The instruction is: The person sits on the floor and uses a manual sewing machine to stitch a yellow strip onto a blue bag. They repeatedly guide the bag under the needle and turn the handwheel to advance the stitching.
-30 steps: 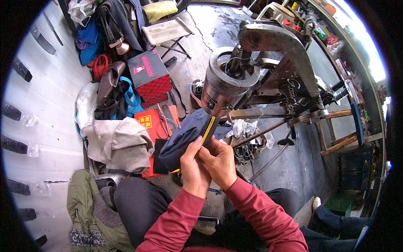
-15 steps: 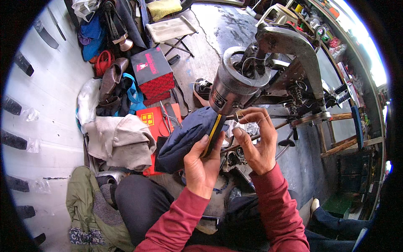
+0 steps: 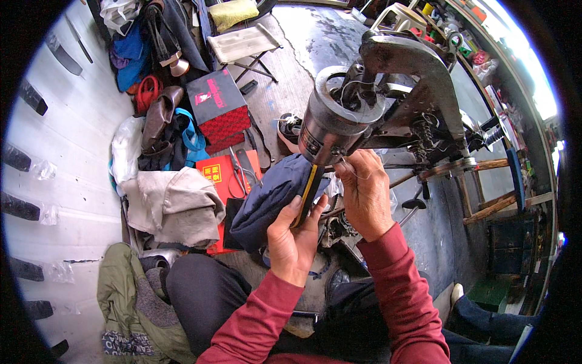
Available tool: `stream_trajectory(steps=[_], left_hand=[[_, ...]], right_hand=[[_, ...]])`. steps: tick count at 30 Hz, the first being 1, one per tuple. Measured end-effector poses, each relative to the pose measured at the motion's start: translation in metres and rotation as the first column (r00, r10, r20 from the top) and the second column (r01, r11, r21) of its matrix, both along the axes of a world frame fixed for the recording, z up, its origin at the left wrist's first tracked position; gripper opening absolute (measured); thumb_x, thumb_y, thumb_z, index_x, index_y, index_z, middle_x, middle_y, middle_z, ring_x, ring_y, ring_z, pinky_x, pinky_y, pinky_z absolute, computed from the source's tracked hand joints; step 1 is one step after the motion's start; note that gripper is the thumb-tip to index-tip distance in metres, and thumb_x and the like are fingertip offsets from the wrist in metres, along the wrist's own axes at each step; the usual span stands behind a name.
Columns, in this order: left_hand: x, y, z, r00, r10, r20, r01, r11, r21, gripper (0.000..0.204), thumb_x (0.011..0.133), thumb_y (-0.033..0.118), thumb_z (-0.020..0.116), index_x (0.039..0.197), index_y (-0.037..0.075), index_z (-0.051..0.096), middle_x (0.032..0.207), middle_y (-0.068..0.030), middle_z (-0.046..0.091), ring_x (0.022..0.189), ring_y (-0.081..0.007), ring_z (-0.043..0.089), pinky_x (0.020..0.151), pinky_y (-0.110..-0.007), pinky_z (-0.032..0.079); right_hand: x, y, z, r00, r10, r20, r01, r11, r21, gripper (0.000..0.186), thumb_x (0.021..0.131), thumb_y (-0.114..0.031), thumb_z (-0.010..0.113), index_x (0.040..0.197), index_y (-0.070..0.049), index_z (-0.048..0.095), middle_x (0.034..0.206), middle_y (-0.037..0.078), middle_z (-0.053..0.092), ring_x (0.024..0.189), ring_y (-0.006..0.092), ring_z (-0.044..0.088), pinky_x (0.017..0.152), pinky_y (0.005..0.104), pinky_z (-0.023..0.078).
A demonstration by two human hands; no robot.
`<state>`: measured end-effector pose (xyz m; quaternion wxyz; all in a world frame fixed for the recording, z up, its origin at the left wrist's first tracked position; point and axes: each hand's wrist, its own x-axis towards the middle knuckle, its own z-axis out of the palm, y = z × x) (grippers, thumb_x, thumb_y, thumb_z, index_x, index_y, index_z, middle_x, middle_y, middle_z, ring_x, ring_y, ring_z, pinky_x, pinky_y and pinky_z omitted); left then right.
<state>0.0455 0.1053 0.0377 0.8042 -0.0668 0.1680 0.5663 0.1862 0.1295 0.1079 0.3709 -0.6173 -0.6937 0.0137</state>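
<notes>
My left hand [image 3: 292, 242] is closed on a dark blue cloth piece [image 3: 264, 203], thumb on the near side and fingers behind. Along its right edge runs a black strip with a yellow line [image 3: 311, 182], which reaches up under the round metal head of a sewing machine [image 3: 320, 130]. Just right of that head, my right hand [image 3: 368, 188] is closed in a pinch on a thin white thread [image 3: 364, 175], which curves beside the fingers. The exact spot where the fingertips meet the thread is partly hidden.
Scissors [image 3: 237, 173] lie on a red bag [image 3: 215, 176] left of the cloth. Beyond are a black-and-red box [image 3: 215, 100], a folding stool [image 3: 245, 45] and a shoe [image 3: 290, 128]. A beige cloth [image 3: 173, 206] and green jacket [image 3: 130, 297] lie at the left.
My right hand has moved up and left, closer to the machine head, and its spread fingers have closed into a pinch. My left hand keeps its hold on the cloth.
</notes>
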Motion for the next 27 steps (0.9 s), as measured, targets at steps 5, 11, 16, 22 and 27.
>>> stream_trajectory(steps=[5, 11, 16, 22, 27], left_hand=[[0.001, -0.002, -0.003, 0.999, -0.005, -0.046, 0.004, 1.0, -0.015, 0.028, 0.093, 0.01, 0.062, 0.117, -0.005, 0.063, 0.126, -0.017, 0.065, 0.125, -0.0276, 0.057, 0.111, -0.052, 0.041], [0.002, -0.002, -0.001, 0.999, -0.013, -0.048, 0.012, 1.0, -0.025, 0.033, 0.093, 0.01, 0.061, 0.123, -0.003, 0.06, 0.13, -0.0159, 0.063, 0.129, -0.0276, 0.055, 0.111, -0.053, 0.039], [0.0, -0.003, 0.002, 0.996, -0.035, -0.077, 0.036, 0.999, 0.012, 0.037, 0.094, 0.011, 0.061, 0.128, -0.004, 0.058, 0.131, -0.0171, 0.062, 0.128, -0.0283, 0.055, 0.109, -0.049, 0.042], [0.0, -0.005, 0.006, 0.99, -0.077, -0.116, 0.074, 0.997, -0.028, 0.042, 0.094, 0.016, 0.063, 0.13, -0.006, 0.057, 0.128, -0.0192, 0.063, 0.12, -0.0282, 0.06, 0.108, -0.042, 0.044], [-0.002, -0.005, 0.008, 0.98, -0.082, -0.179, 0.081, 0.997, -0.016, 0.043, 0.095, 0.019, 0.062, 0.13, -0.006, 0.057, 0.129, -0.0202, 0.063, 0.117, -0.0277, 0.061, 0.106, -0.042, 0.046]], right_hand=[[-0.001, -0.001, -0.001, 0.998, -0.044, -0.042, 0.045, 0.999, 0.016, 0.01, 0.09, -0.006, 0.065, 0.085, 0.001, 0.061, 0.078, 0.015, 0.058, 0.077, 0.0349, 0.055, 0.072, 0.0394, 0.045], [-0.003, -0.007, -0.003, 0.985, -0.069, -0.159, 0.078, 0.996, 0.047, 0.013, 0.088, -0.009, 0.07, 0.095, 0.001, 0.064, 0.084, 0.016, 0.06, 0.082, 0.0343, 0.058, 0.073, 0.0369, 0.047], [-0.018, -0.046, -0.02, 0.839, -0.201, -0.506, 0.071, 0.962, -0.265, 0.016, 0.096, -0.012, 0.065, 0.104, 0.001, 0.064, 0.092, 0.006, 0.068, 0.086, 0.0122, 0.063, 0.079, 0.026, 0.049], [-0.029, -0.056, -0.038, 0.505, -0.238, -0.83, -0.359, 0.816, -0.453, 0.017, 0.095, -0.01, 0.067, 0.105, 0.003, 0.066, 0.095, 0.002, 0.068, 0.089, 0.0082, 0.06, 0.081, 0.0252, 0.05], [-0.039, -0.05, -0.035, 0.461, -0.209, -0.862, -0.4, 0.819, -0.412, 0.022, 0.093, -0.012, 0.069, 0.105, 0.006, 0.069, 0.093, 0.007, 0.072, 0.087, 0.0099, 0.063, 0.079, 0.028, 0.053]])
